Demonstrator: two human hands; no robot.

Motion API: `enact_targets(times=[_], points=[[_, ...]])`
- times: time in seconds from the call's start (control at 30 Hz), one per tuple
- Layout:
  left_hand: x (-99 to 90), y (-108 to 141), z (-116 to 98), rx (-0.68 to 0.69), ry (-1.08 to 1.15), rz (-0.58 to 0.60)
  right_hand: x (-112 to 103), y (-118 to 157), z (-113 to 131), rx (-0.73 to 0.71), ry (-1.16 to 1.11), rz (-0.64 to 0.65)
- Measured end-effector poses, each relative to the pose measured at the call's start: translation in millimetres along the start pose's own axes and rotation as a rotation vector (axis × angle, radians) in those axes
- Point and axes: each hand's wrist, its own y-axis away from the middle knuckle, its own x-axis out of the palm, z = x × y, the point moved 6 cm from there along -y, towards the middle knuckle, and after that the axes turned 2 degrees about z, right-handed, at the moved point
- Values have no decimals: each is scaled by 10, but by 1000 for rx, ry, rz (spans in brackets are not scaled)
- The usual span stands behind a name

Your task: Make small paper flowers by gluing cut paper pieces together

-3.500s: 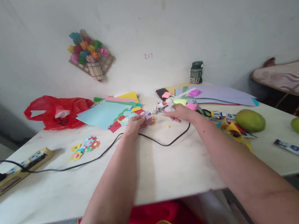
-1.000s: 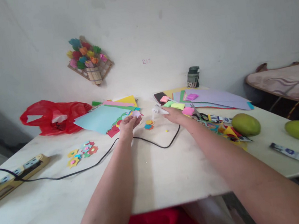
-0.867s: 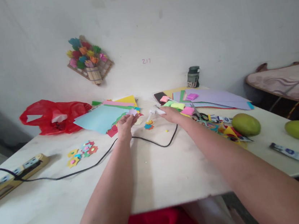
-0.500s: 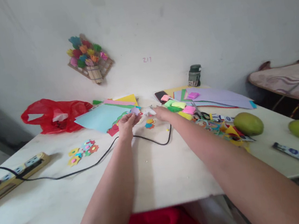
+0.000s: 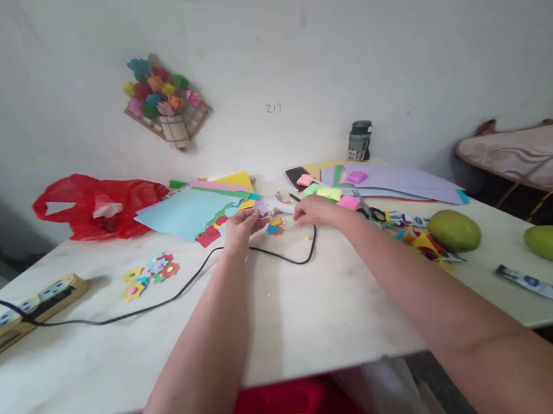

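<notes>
My left hand (image 5: 243,230) pinches a small light-purple paper piece (image 5: 260,206) near the table's middle. To its right, my right hand (image 5: 310,211) has its fingers closed and bent down beside a white glue gun (image 5: 279,208); what it holds, if anything, is too small to make out. Between the hands lie orange and blue paper flowers (image 5: 276,227). Colourful cut paper shapes (image 5: 208,236) sit left of my left hand. Packs of coloured clay (image 5: 329,193) are just beyond my right hand.
A black cable (image 5: 148,313) runs from the power strip (image 5: 28,318) across the table. More paper flowers (image 5: 163,268) lie left. A red bag (image 5: 100,208) stands at the back left; scissors (image 5: 372,213), green fruits (image 5: 454,230) and a tube (image 5: 532,283) lie right.
My right hand has drawn back slightly from the glue gun, toward me and to the right. My left hand still holds the purple piece, a little to the right. The view has shifted slightly.
</notes>
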Motion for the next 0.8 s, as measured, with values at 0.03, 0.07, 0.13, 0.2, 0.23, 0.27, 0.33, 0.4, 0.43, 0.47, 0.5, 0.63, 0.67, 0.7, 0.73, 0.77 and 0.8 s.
enact_targets(times=[0.03, 0.07, 0.13, 0.2, 0.23, 0.27, 0.33, 0.4, 0.43, 0.47, 0.5, 0.63, 0.67, 0.7, 0.73, 0.77, 0.8], points=[[9, 1, 7, -5, 0, 11, 15, 66, 2, -12, -50, 52], [16, 1, 15, -12, 0, 19, 35, 122, 0, -21, -88, 95], [28, 1, 28, -25, -9, 28, 74, 201, 3, -55, -131, 145], [45, 3, 36, -36, -26, 40, 107, 245, 6, -80, -145, 167], [55, 5, 38, -41, -33, 48, 121, 260, 6, -85, -143, 176], [63, 8, 39, -45, -38, 52, 134, 272, 3, -82, -137, 183], [76, 14, 44, -54, -48, 56, 153, 291, -7, -67, -113, 192], [90, 20, 51, -64, -62, 66, 168, 302, -19, -58, -98, 193], [97, 23, 56, -70, -69, 74, 176, 303, -24, -57, -98, 192], [105, 27, 61, -77, -75, 85, 185, 302, -28, -60, -104, 191], [113, 31, 66, -84, -79, 96, 196, 299, -32, -63, -113, 193], [138, 50, 68, -98, -85, 127, 223, 280, -34, -63, -155, 193], [143, 55, 68, -102, -84, 133, 226, 277, -31, -62, -163, 193], [147, 58, 69, -105, -81, 139, 229, 274, -29, -64, -171, 192], [149, 59, 72, -110, -79, 144, 234, 272, -27, -68, -182, 191], [150, 58, 78, -113, -79, 150, 240, 270, -29, -72, -193, 189], [151, 55, 84, -115, -79, 158, 247, 267, -33, -80, -208, 185]])
